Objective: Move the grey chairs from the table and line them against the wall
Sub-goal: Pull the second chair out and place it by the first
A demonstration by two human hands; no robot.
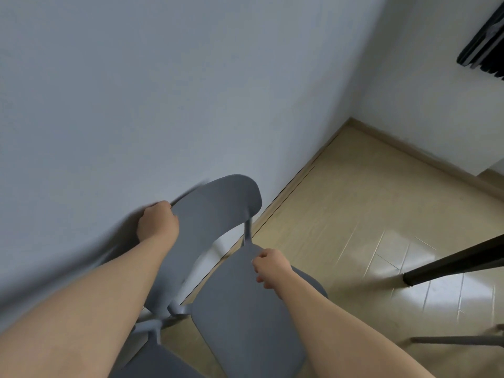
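Note:
A grey plastic chair (218, 214) fills the lower middle of the head view, close to the pale wall (136, 91). My left hand (156, 221) grips the top edge of its curved backrest at the left end. My right hand (271, 267) is closed on the far edge of its seat (245, 323), near the backrest post. Part of a second grey chair (155, 361) shows at the bottom left, beside the wall; most of it is cut off by the frame.
The wall meets a beige floor (354, 214) along a skirting board, with a room corner (350, 118) at the back right. A black leg (450, 266) slants in from the right. A grey leg (458, 340) lies low right. A dark object (482, 42) hangs top right.

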